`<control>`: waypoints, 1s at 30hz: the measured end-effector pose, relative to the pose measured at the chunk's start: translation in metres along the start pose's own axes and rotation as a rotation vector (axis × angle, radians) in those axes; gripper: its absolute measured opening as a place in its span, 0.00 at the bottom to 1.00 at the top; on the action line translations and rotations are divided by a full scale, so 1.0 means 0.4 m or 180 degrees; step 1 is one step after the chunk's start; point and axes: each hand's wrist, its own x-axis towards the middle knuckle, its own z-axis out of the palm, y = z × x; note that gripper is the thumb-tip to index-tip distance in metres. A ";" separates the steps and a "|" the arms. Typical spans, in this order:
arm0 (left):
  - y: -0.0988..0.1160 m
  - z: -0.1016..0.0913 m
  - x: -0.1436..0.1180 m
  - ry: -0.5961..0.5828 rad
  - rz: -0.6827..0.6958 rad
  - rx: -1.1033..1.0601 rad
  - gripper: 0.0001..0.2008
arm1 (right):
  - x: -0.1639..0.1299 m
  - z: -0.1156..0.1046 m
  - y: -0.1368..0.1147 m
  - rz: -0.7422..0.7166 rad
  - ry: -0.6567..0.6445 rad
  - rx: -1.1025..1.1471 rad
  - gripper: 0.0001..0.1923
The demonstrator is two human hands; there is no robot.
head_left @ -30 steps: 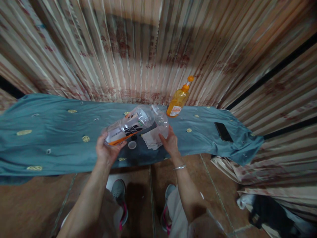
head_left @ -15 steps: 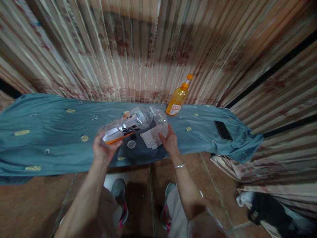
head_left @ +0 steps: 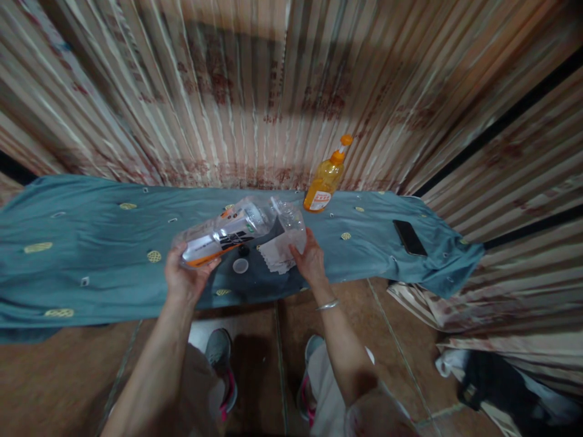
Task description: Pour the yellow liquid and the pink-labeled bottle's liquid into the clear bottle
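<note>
Clearly, both hands are occupied above the teal cloth [head_left: 113,243] that covers the table. The left hand [head_left: 187,274] curls around the lower end of a clear plastic bottle [head_left: 223,238] with a silver, black and orange label, thumb on the near side and fingers wrapped about the far side. The bottle lies tilted over toward its side, its long axis slanting from the left palm up and rightward, so the far end points at the second piece of plastic and a little away from the body.

That clear plastic piece [head_left: 294,220] sits in the right hand [head_left: 310,258], its thumb and fingers closed narrowly on the near end. Its axis slants the other way: the narrower end points away and leftward, close to the bottle's far end; whether the two touch, I cannot tell.

Beneath and between them are a white scalloped sheet [head_left: 273,256], a small dark object [head_left: 243,250] and a pale round cap [head_left: 240,266]. Beyond the right hand stands the orange pump bottle [head_left: 322,188]; farther right lies a black phone [head_left: 410,238].
</note>
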 end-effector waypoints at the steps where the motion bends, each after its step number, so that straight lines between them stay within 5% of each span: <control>1: 0.001 0.000 0.000 0.0011 0.0002 -0.0005 0.12 | -0.001 0.001 -0.002 0.0013 0.0023 -0.0005 0.31; 30: 0.020 -0.008 0.003 -0.0357 0.0344 -0.0136 0.14 | -0.009 -0.007 -0.017 -0.0048 0.0073 -0.0289 0.30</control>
